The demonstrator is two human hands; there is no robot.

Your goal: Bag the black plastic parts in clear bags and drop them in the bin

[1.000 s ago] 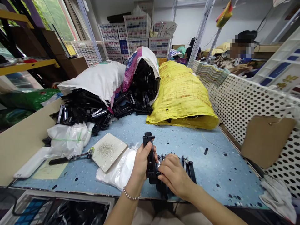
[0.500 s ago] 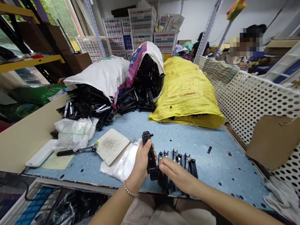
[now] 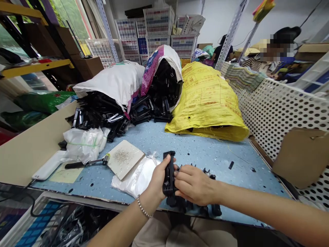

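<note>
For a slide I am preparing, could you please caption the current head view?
Left hand holding a black part, right hand at its side, above a blue tabletop, yellow sack beyond.

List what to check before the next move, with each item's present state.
1. Left hand grips the black part: ok, fingers wrapped around it, thumb along its front.
2. Right hand is at the part: ok, fingers curled at its side.
3. Something is pinched in the right fingertips: cannot tell, they are hidden.
4. Row of parts is in full view: not ok, the right hand covers some of it.
5. Small bits are on the card: ok, gathered near its middle.
6. Tool is out of the hands: ok, it lies left of the card.
</note>
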